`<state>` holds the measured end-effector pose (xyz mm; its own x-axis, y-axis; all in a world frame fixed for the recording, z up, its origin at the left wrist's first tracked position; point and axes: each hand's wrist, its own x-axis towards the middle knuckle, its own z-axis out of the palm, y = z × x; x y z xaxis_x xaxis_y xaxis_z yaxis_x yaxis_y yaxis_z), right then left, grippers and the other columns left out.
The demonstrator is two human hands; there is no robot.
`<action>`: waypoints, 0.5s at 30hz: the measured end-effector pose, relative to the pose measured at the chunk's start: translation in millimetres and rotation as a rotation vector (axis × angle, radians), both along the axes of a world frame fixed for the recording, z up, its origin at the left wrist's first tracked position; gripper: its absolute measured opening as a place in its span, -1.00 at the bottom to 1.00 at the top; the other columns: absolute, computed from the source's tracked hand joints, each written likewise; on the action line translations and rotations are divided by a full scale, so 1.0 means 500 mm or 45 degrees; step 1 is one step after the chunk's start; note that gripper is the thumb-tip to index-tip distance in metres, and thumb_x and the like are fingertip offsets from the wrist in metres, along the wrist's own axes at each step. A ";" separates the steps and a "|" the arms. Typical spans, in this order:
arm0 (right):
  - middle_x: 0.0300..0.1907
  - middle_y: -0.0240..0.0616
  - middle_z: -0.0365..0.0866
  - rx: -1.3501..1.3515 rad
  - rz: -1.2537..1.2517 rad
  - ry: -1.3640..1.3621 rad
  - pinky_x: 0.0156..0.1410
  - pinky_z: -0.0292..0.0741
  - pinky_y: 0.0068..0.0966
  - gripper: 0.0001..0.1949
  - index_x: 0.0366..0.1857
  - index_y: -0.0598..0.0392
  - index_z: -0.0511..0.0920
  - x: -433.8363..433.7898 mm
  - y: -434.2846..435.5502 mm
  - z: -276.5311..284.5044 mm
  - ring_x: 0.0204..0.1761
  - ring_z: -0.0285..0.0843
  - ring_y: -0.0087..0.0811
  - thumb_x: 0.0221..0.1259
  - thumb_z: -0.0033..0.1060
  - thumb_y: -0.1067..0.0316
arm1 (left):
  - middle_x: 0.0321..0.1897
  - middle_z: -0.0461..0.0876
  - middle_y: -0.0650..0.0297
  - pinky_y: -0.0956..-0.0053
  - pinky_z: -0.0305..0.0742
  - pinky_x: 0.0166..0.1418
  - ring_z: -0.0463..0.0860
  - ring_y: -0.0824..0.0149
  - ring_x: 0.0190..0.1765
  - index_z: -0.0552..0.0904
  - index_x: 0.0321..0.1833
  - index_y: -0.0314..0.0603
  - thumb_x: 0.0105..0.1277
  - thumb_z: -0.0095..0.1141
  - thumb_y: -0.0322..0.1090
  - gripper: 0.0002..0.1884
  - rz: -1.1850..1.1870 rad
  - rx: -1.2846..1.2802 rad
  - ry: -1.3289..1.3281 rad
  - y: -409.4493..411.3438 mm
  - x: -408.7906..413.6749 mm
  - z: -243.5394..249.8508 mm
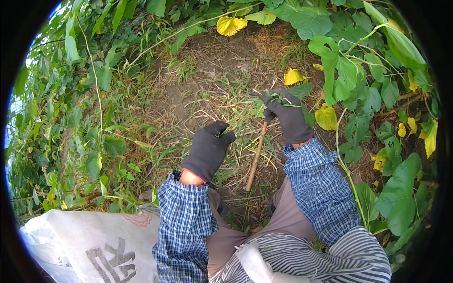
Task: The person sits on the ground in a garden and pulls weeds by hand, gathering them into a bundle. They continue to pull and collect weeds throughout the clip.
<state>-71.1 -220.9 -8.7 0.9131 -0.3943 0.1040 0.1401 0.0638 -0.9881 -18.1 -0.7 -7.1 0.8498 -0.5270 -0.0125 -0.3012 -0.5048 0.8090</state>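
My left hand (211, 150), in a dark knitted glove, is closed with thumb against fingers beside a tuft of grass (238, 122); a few blades show at its fingertips. To the right, my right hand (291, 115), gloved alike, is curled with cut or pulled grass blades (283, 100) across its fingers. A wooden handle (256, 157) slants down from beneath the right fingertips toward my feet. Its upper end is hidden, so I cannot tell whether the fingers grip it or what tool it belongs to.
A white woven sack (116, 244) bearing print stands at the lower left. Broad-leaved plants (339, 67) crowd the right side, and vines (46, 141) the left. A thin stem (191, 26) crosses the top. Dry stalks and soil (208, 67) lie ahead; yellow leaves (325, 117) hang at right.
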 end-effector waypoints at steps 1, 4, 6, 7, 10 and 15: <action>-0.37 -0.36 0.62 -0.006 0.036 0.024 -0.37 0.57 -0.60 -0.86 -0.12 0.18 0.59 0.003 -0.001 -0.006 -0.44 0.59 -0.59 0.30 0.18 0.45 | -0.14 0.74 -0.03 0.45 0.55 -0.05 0.70 0.30 -0.13 0.61 0.11 -0.45 0.31 0.29 -0.35 -0.62 -0.002 0.006 -0.009 0.000 -0.002 0.002; -0.35 -0.34 0.62 -0.015 0.094 0.090 -0.42 0.56 -0.61 -0.85 -0.10 0.17 0.59 0.010 -0.007 -0.028 -0.48 0.58 -0.60 0.29 0.20 0.45 | -0.12 0.74 -0.06 0.43 0.56 -0.03 0.71 0.28 -0.11 0.62 0.11 -0.44 0.31 0.29 -0.34 -0.62 -0.022 0.013 -0.023 -0.008 -0.006 0.008; -0.35 -0.34 0.62 0.012 0.092 0.116 -0.45 0.55 -0.62 -0.83 -0.09 0.16 0.59 0.014 0.001 -0.034 -0.51 0.57 -0.60 0.28 0.21 0.45 | -0.11 0.74 -0.06 0.42 0.56 -0.03 0.71 0.27 -0.11 0.62 0.11 -0.42 0.31 0.29 -0.34 -0.62 -0.028 0.023 -0.024 -0.010 -0.006 0.009; -0.35 -0.35 0.61 -0.010 0.142 0.141 -0.43 0.54 -0.62 -0.81 -0.06 0.16 0.59 0.014 0.002 -0.035 -0.51 0.56 -0.60 0.30 0.21 0.41 | -0.12 0.74 -0.05 0.42 0.56 -0.02 0.71 0.27 -0.11 0.62 0.11 -0.41 0.30 0.30 -0.34 -0.62 -0.027 0.032 -0.038 -0.008 -0.006 0.008; -0.37 -0.39 0.58 -0.039 0.255 0.185 -0.43 0.50 -0.63 -0.77 -0.01 0.16 0.60 0.015 0.005 -0.036 -0.52 0.51 -0.60 0.31 0.23 0.36 | -0.15 0.75 -0.03 0.41 0.57 -0.03 0.72 0.27 -0.13 0.64 0.09 -0.38 0.29 0.30 -0.35 -0.64 -0.040 0.061 -0.072 -0.008 -0.006 0.005; -0.28 -0.37 0.62 0.119 0.207 0.187 -0.44 0.48 -0.65 -0.76 -0.02 0.15 0.61 0.016 0.014 -0.053 -0.51 0.50 -0.60 0.24 0.27 0.42 | -0.23 0.75 -0.02 0.41 0.58 -0.11 0.72 0.28 -0.21 0.66 0.04 -0.37 0.27 0.31 -0.37 -0.68 -0.087 0.066 -0.187 -0.017 -0.014 -0.004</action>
